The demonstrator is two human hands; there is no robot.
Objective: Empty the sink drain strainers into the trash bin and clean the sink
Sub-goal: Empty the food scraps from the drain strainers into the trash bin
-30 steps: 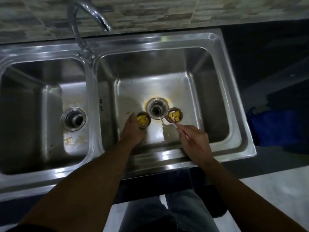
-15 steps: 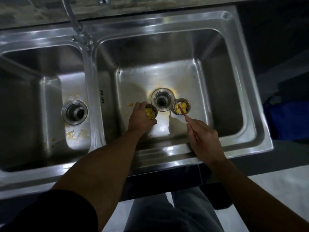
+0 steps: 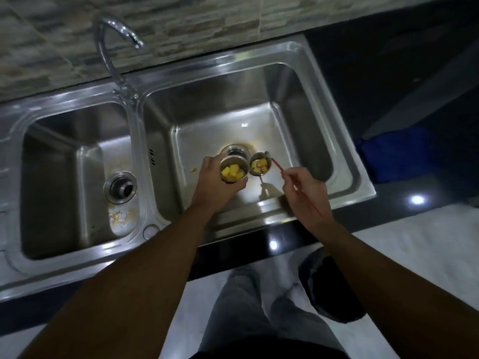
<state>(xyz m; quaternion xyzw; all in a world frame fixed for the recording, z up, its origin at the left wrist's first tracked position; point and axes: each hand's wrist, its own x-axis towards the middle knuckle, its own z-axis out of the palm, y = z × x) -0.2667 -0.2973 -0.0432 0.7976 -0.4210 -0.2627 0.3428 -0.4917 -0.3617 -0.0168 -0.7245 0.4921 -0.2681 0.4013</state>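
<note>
no writing or brand that i can read anywhere; the only marks are some small slots on the divider between the two basins, too small to make out.

looking down from the head camera: the left hand [image 3: 216, 183] has its fingers curled around the left strainer [image 3: 234, 170], a small steel cup with yellow food chunks in it, raised over the right basin [image 3: 305, 120] just in front of the open drain hole [image 3: 235, 151]. beside it, nearly touching, the right strainer [image 3: 260, 167] holds more yellow pieces with a bit of something darker. the right hand [image 3: 303, 189] pinches a thin red stick [image 3: 298, 189] between thumb and fingertips, and the stick's far end meets that strainer's rim; how it hangs on i cannot tell. the left basin [image 3: 51, 193] has its own drain [image 3: 120, 188] open, with pale scraps [image 3: 119, 216] smeared on the floor near it. a curved tap [image 3: 111, 47] rises behind the divider.
</note>
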